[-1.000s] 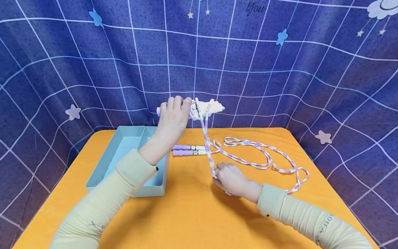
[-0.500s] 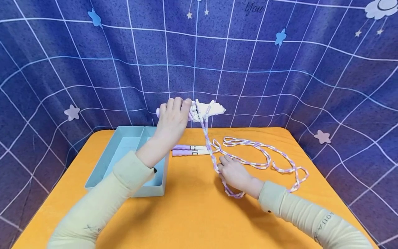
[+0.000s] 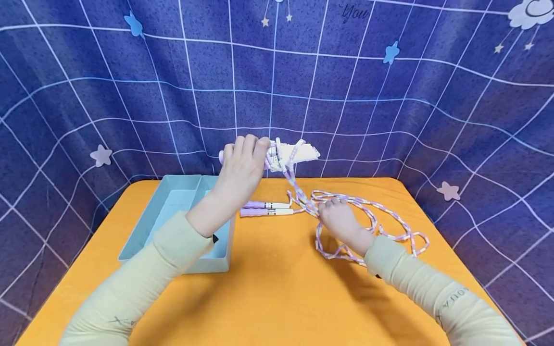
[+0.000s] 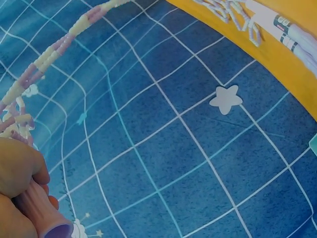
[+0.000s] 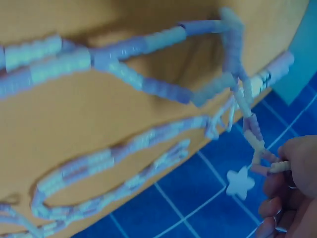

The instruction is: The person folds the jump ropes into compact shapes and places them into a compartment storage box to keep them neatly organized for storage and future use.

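My left hand (image 3: 242, 166) grips the purple and white handles (image 3: 303, 153) of a beaded jump rope above the table's back edge. In the left wrist view a purple handle end (image 4: 49, 218) sticks out below the fingers. Purple and white beaded cord (image 3: 293, 185) slants down from the handles to my right hand (image 3: 339, 218), which holds it low over the table. The right wrist view has the cord pinched in the right fingers (image 5: 272, 206). On the table lie a second jump rope's handles (image 3: 265, 211), its beaded cord (image 3: 368, 204) looping rightward, partly behind my right hand.
A light blue divided box (image 3: 139, 226) stands on the left of the orange table (image 3: 268, 298), with my left forearm over it. A dark blue grid-patterned curtain (image 3: 320, 77) surrounds the table's back and sides.
My right hand has moved right and toward the back, drawing the cord with it. The hanging cord now slants more to the right. My left hand has hardly moved.
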A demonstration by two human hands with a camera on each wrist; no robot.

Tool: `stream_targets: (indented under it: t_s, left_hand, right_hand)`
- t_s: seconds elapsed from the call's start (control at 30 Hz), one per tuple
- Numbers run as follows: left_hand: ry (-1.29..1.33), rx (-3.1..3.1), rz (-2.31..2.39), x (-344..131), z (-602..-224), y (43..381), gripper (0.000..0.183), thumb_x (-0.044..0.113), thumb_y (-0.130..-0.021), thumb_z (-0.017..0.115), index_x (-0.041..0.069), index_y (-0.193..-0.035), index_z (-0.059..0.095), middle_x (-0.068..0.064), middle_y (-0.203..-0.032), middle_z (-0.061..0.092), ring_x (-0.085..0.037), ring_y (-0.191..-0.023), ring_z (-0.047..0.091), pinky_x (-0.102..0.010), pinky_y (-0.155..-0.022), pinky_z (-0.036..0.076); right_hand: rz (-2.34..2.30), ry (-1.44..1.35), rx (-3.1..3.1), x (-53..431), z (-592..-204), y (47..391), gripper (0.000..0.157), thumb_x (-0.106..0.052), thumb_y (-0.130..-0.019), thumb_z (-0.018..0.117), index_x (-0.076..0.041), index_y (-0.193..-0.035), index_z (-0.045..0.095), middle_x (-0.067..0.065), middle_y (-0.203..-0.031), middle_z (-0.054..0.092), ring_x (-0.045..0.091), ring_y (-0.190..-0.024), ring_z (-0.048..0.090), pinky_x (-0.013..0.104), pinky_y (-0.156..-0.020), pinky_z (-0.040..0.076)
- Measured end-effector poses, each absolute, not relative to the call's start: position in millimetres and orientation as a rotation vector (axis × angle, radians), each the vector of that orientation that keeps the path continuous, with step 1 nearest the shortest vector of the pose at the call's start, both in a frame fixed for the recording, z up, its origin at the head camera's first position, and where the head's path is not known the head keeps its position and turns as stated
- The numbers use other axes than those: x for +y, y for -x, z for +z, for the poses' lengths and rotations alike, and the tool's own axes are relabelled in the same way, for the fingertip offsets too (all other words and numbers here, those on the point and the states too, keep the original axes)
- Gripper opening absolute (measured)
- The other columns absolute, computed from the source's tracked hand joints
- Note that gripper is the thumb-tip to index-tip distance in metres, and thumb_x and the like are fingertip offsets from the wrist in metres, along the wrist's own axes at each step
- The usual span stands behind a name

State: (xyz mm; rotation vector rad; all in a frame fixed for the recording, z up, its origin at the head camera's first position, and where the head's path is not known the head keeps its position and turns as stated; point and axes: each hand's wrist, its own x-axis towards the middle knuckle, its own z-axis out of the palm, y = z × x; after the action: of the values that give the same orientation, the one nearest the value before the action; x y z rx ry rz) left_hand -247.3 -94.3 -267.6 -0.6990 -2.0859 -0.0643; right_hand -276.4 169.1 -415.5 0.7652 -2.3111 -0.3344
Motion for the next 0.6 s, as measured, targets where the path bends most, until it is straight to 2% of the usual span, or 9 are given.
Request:
stream_targets:
  t_s: [0.23, 0.4, 0.53, 0.6]
  left_hand:
    - [0.772, -2.084, -0.161, -88, -264, 238, 0.03, -0.004, -0.085, 0.05, 0.004, -0.113, 0.04, -0.012, -0.091, 0.046, -0.029, -0.078, 0.041, -0.038, -0.065, 0.031]
    - [0.877, -2.086, -0.208, -78, -264, 226, 0.04, -0.002, -0.079, 0.059, 0.004, -0.114, 0.041, -0.011, -0.091, 0.047, -0.028, -0.079, 0.042, -0.037, -0.063, 0.03]
    - [0.956, -2.083, -0.242, -73, -265, 219, 0.044, 0.0, -0.077, 0.063, 0.006, -0.114, 0.04, -0.01, -0.093, 0.048, -0.027, -0.08, 0.043, -0.037, -0.064, 0.032]
    - [0.98, -2.083, -0.245, -72, -265, 216, 0.044, 0.0, -0.077, 0.063, 0.007, -0.114, 0.04, -0.01, -0.093, 0.049, -0.027, -0.081, 0.044, -0.037, -0.065, 0.033]
  right_hand:
    - [-0.348, -0.678, -2.339, 177, -402, 293, 0.027, -0.021, -0.07, 0.077, -0.005, -0.077, 0.056, 0.008, -0.068, 0.058, 0.026, -0.063, 0.057, 0.035, -0.051, 0.042]
    - [-0.315, -0.673, -2.31, 177, -400, 306, 0.022, -0.017, -0.072, 0.072, -0.006, -0.075, 0.053, 0.007, -0.064, 0.058, 0.026, -0.059, 0.057, 0.035, -0.049, 0.041]
    - [-0.283, -0.717, -2.129, 176, -400, 324, 0.017, -0.006, -0.073, 0.064, 0.001, -0.087, 0.06, 0.013, -0.075, 0.062, 0.03, -0.072, 0.062, 0.039, -0.063, 0.05]
    - [-0.764, -0.54, -2.004, 178, -402, 334, 0.025, -0.002, -0.073, 0.061, 0.004, -0.098, 0.06, 0.011, -0.089, 0.065, 0.023, -0.088, 0.062, 0.034, -0.079, 0.051]
